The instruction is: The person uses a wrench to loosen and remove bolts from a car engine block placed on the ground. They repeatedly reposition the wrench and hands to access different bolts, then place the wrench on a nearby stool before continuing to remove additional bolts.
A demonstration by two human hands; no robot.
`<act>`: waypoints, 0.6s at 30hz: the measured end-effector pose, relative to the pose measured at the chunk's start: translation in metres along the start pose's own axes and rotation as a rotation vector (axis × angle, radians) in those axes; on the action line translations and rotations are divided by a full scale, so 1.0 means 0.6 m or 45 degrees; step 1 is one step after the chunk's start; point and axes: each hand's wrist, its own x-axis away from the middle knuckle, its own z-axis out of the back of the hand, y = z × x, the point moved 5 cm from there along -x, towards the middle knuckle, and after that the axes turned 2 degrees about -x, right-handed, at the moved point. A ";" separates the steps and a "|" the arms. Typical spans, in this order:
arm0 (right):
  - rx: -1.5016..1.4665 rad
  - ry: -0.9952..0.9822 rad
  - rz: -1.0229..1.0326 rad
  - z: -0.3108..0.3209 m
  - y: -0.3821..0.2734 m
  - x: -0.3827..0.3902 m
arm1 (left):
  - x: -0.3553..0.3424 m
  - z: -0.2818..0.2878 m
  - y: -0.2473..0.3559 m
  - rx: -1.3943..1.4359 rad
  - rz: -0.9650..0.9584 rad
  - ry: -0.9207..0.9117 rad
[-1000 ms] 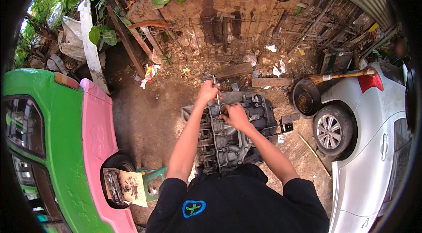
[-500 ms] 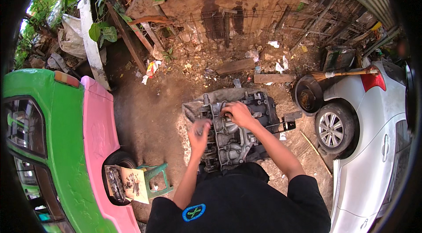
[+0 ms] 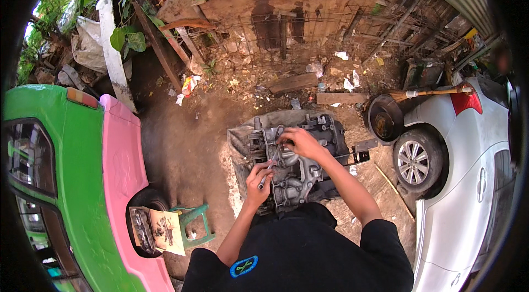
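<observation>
An engine (image 3: 291, 194) with curved silver manifold pipes lies in front of me. My left hand (image 3: 258, 183) is at its left side, fingers closed round a slim silver metal tool (image 3: 262, 183) whose end pokes out below the fingers; its exact kind is unclear. Over the far middle of the engine is my right hand (image 3: 300, 143), its fingers curled down onto the metal by the upper pipes. Whatever is between those fingertips is too small to make out.
A grey cloth (image 3: 237, 140) lies beneath the engine. Left stand a green and pink vehicle (image 3: 118, 154) and a green stool (image 3: 195, 226), beside cardboard (image 3: 168, 231) bearing small parts. A silver car (image 3: 457, 181), a black basin (image 3: 384, 118) and a broom (image 3: 435, 92) are right.
My left hand, blurred and higher before, has come down slightly nearer to me and now shows the metal tool in its fingers. The right hand stays at nearly the same spot.
</observation>
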 end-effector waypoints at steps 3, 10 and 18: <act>-0.016 0.047 0.031 0.003 0.002 -0.001 | -0.040 0.009 -0.027 0.235 0.201 0.064; -0.039 0.211 0.028 0.001 0.007 -0.006 | -0.211 0.016 -0.089 0.463 0.376 -0.001; 0.176 0.192 -0.138 -0.003 0.004 -0.007 | -0.316 -0.060 -0.113 0.209 0.641 -0.476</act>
